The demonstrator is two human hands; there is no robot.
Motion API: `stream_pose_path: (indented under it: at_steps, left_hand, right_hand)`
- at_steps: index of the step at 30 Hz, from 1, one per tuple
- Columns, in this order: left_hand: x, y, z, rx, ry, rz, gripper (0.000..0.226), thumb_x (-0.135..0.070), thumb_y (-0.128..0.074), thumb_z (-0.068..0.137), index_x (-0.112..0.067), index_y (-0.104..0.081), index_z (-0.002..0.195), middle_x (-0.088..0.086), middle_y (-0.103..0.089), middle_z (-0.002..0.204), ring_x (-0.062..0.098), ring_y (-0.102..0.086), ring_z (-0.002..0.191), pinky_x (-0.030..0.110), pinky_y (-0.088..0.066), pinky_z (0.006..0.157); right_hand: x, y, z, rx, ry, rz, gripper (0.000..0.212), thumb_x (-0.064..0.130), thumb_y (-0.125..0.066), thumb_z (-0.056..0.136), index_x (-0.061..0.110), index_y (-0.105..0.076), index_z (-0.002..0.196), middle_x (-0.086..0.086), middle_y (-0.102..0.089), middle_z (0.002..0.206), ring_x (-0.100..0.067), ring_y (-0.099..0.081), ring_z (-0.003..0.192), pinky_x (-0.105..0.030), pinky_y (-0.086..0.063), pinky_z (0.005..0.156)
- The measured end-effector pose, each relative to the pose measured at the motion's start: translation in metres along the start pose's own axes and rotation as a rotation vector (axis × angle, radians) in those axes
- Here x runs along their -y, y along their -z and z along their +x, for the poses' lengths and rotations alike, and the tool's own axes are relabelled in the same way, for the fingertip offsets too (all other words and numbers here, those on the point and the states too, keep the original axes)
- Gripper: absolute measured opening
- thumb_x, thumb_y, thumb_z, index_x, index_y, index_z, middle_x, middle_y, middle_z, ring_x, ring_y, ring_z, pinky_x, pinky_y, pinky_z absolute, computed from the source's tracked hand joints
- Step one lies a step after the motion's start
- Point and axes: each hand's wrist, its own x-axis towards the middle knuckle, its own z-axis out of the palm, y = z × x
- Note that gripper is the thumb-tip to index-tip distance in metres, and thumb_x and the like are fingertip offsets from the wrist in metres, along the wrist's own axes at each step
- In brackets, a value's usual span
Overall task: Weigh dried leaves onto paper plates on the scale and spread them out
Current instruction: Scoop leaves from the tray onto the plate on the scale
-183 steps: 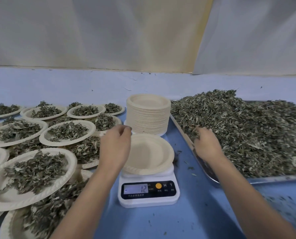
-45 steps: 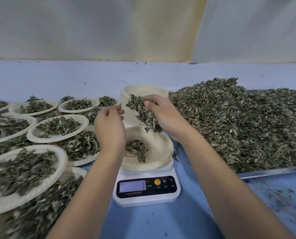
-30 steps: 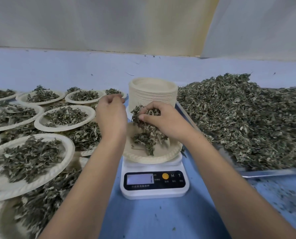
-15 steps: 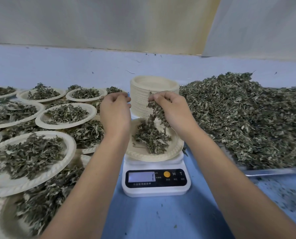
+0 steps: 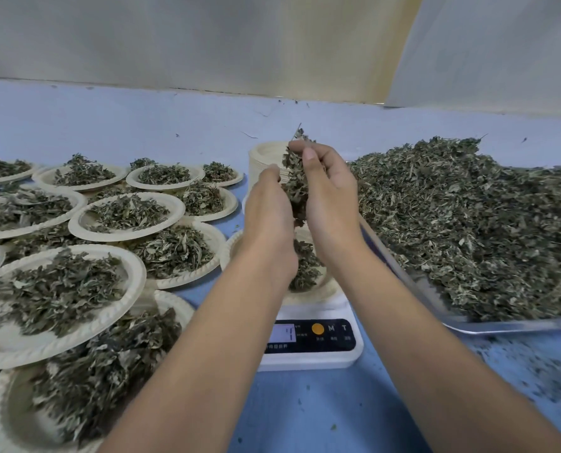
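Both hands are raised above the scale, close together, with a clump of leaves pressed between them. The right hand has its fingers curled round the top of the clump; the left hand cups it from the other side, its fingers touching the leaves. Below them a plate sits on the scale with a small heap of leaves already on it, half hidden by the wrists. The scale's display is lit but too blurred to read. Behind the hands stands a stack of empty plates, just beside the near corner of the tray, whose long edge runs close past the scale's right side. The tray carries a big pile that reaches almost to its front rim. To the left, filled plates overlap in layers right up to the scale's left side, leaving no gap there. The blue worktop is open in front of the scale and between the forearms, and a broad strip lies bare behind the plates up to the wall. Loose crumbs speckle the worktop at lower right.
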Motion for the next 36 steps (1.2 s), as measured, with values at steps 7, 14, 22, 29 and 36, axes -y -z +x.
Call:
stream_pose_path:
  at_steps: [7, 14, 22, 29, 36]
  left_hand:
    - [0.004, -0.001, 0.001, 0.082, -0.12, 0.006, 0.042, -0.033, -0.031, 0.102, -0.011, -0.049, 0.133, 0.001, -0.05, 0.108, 0.016, -0.05, 0.1, 0.034, -0.04, 0.086]
    - [0.009, -0.002, 0.007, -0.012, -0.027, -0.314, 0.019, -0.007, -0.039, 0.1, -0.012, -0.053, 0.087, 0.004, -0.059, 0.08, 0.013, -0.058, 0.072, 0.024, -0.048, 0.075]
    - [0.0, 0.013, 0.021, -0.103, 0.004, -0.331, 0.016, 0.003, -0.044, 0.096, -0.005, -0.055, 0.101, 0.009, -0.058, 0.087, 0.015, -0.055, 0.069, 0.027, -0.053, 0.072]
    - [-0.015, 0.024, 0.03, -0.112, 0.011, -0.381, 0.013, 0.001, -0.044, 0.096, -0.001, -0.055, 0.103, 0.012, -0.058, 0.086, 0.017, -0.056, 0.07, 0.024, -0.054, 0.065]
    - [-0.017, 0.025, 0.03, -0.13, 0.023, -0.369, 0.027, 0.0, -0.045, 0.096, 0.002, -0.054, 0.121, 0.018, -0.059, 0.122, 0.021, -0.057, 0.09, 0.031, -0.051, 0.088]
  right_hand:
    - [-0.006, -0.013, -0.01, 0.115, -0.075, 0.061, 0.022, 0.004, -0.043, 0.099, 0.016, -0.061, 0.096, -0.015, -0.062, 0.118, -0.026, -0.057, 0.116, -0.045, -0.043, 0.104]
    - [-0.012, -0.011, -0.008, 0.093, -0.099, -0.037, 0.03, 0.001, -0.041, 0.098, 0.023, -0.06, 0.09, -0.004, -0.062, 0.11, -0.015, -0.056, 0.113, -0.037, -0.043, 0.104]
    - [-0.008, 0.004, 0.005, -0.023, -0.081, -0.043, 0.028, -0.001, -0.039, 0.097, 0.014, -0.063, 0.1, 0.013, -0.06, 0.093, 0.007, -0.053, 0.089, -0.006, -0.041, 0.082]
    - [-0.011, 0.023, 0.01, 0.143, -0.248, -0.271, 0.023, 0.004, -0.045, 0.097, 0.011, -0.066, 0.104, -0.001, -0.064, 0.111, 0.001, -0.055, 0.084, -0.003, -0.043, 0.059]
    - [-0.008, 0.018, 0.006, 0.266, -0.352, -0.192, 0.036, 0.001, -0.038, 0.09, 0.002, -0.068, 0.11, -0.015, -0.066, 0.113, -0.013, -0.057, 0.089, -0.008, -0.047, 0.066]
